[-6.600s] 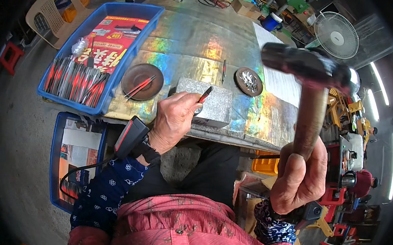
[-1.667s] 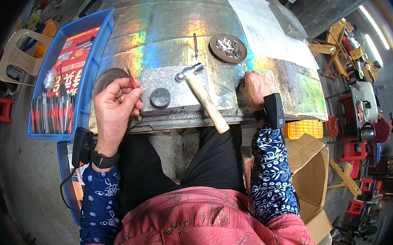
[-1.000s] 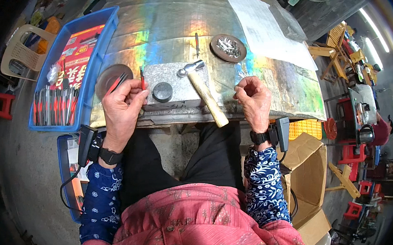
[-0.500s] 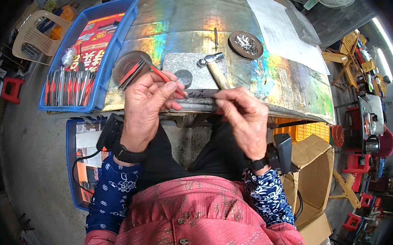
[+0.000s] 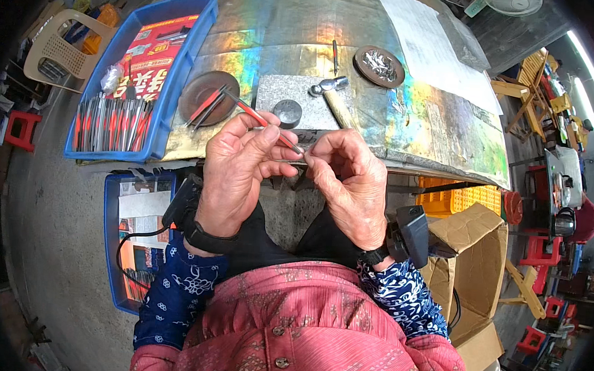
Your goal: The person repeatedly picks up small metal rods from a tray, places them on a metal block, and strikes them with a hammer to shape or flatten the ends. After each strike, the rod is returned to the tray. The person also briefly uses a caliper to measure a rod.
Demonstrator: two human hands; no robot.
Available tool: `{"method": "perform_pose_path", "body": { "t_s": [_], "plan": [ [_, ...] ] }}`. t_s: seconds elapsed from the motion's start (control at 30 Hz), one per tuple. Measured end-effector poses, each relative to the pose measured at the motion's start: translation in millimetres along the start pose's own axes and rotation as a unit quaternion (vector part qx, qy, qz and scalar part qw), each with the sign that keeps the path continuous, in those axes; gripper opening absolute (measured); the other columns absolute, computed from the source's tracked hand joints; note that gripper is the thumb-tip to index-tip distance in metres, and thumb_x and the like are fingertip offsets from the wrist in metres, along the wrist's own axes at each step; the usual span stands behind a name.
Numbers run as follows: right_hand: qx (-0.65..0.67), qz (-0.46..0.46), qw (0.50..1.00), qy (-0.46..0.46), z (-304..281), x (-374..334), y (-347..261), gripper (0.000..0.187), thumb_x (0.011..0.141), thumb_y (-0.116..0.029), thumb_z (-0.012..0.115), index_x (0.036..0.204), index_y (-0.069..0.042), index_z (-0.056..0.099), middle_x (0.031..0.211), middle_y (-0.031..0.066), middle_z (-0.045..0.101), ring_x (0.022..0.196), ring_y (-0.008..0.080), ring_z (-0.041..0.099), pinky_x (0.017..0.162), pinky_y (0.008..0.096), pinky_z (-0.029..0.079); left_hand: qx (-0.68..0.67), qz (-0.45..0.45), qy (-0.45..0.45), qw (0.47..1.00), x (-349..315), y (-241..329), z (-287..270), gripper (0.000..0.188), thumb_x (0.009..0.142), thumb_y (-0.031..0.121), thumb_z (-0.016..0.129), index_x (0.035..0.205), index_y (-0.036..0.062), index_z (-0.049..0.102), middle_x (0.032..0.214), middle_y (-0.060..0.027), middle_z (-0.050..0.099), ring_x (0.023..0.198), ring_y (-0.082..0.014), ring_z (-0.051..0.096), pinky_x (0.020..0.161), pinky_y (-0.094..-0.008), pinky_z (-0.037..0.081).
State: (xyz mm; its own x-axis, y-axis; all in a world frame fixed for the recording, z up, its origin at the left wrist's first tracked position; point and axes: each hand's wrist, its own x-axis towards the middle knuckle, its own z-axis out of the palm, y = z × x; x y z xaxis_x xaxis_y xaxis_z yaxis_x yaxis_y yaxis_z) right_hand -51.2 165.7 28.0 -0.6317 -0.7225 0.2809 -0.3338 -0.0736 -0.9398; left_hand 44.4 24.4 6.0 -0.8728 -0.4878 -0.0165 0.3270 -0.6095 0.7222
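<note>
My left hand holds a slim red-and-black pen-like stick, slanting down to the right between thumb and fingers. My right hand is closed in a pinch at the stick's lower end; whatever small piece its fingertips grip is hidden. Beyond the hands, a grey stone slab bears a dark round metal block and a hammer with a wooden handle. Similar sticks lie on a brown dish to the left. Small metal pieces fill another brown dish.
A blue tray at the left contains upright red-and-black sticks and a red printed sheet. One dark stick lies farther back. Below the table are another blue bin, a yellow crate and an open cardboard box.
My right hand has moved left and my left hand slightly right, so the right fingertips now meet the stick's lower end. The view has shifted a little.
</note>
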Motion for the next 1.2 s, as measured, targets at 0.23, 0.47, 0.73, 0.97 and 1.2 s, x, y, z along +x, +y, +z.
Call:
{"method": "perform_pose_path", "body": {
  "t_s": [0.23, 0.47, 0.73, 0.97, 1.2],
  "plan": [
    [-0.003, -0.020, 1.000, 0.023, 3, 0, 2, 0.014, 0.080, 0.011, 0.059, 0.089, 0.000, 0.057, 0.072, 0.0029, 0.055, 0.064, 0.0082, 0.054, 0.059, 0.0236, 0.046, 0.029, 0.020, 0.015, 0.999, -1, -2, 3, 0.018, 0.096, 0.007, 0.057, 0.112, 0.0002, 0.053, 0.097, -0.0181, 0.067, 0.080, -0.0220, 0.070, 0.063, -0.0308, 0.061],
    [-0.040, -0.014, 0.997, 0.061, 8, -1, -1, 0.013, 0.080, 0.008, 0.062, 0.089, 0.000, 0.058, 0.074, 0.0062, 0.057, 0.063, 0.0138, 0.056, 0.058, 0.0266, 0.046, 0.060, 0.064, 0.017, 0.996, -2, -8, 5, 0.017, 0.095, 0.004, 0.057, 0.111, -0.0022, 0.055, 0.098, -0.0188, 0.067, 0.081, -0.0215, 0.070, 0.065, -0.0317, 0.061],
    [-0.188, -0.096, 0.977, 0.035, 4, -5, -1, 0.011, 0.081, 0.003, 0.066, 0.088, 0.000, 0.060, 0.077, 0.0134, 0.058, 0.065, 0.0305, 0.059, 0.059, 0.0351, 0.047, 0.012, 0.036, 0.029, 0.999, -5, -14, 0, 0.019, 0.093, 0.007, 0.061, 0.108, -0.0040, 0.058, 0.094, -0.0162, 0.068, 0.079, -0.0193, 0.069, 0.066, -0.0295, 0.060],
    [-0.259, -0.123, 0.957, 0.045, 11, 8, 5, 0.011, 0.081, 0.001, 0.068, 0.088, -0.002, 0.060, 0.078, 0.0146, 0.058, 0.065, 0.0320, 0.060, 0.060, 0.0379, 0.048, 0.052, 0.051, 0.054, 0.996, 3, -12, 3, 0.017, 0.094, 0.007, 0.060, 0.108, -0.0028, 0.058, 0.092, -0.0139, 0.067, 0.076, -0.0169, 0.067, 0.066, -0.0285, 0.059],
    [-0.322, -0.145, 0.934, 0.056, 0, 20, 9, 0.014, 0.079, -0.006, 0.071, 0.088, -0.004, 0.062, 0.078, 0.0117, 0.058, 0.072, 0.0303, 0.059, 0.065, 0.0389, 0.047, 0.070, 0.076, 0.032, 0.994, 24, -2, -5, 0.014, 0.096, 0.009, 0.056, 0.108, 0.0008, 0.054, 0.093, -0.0118, 0.064, 0.078, -0.0167, 0.066, 0.066, -0.0290, 0.060]
  ]
}}
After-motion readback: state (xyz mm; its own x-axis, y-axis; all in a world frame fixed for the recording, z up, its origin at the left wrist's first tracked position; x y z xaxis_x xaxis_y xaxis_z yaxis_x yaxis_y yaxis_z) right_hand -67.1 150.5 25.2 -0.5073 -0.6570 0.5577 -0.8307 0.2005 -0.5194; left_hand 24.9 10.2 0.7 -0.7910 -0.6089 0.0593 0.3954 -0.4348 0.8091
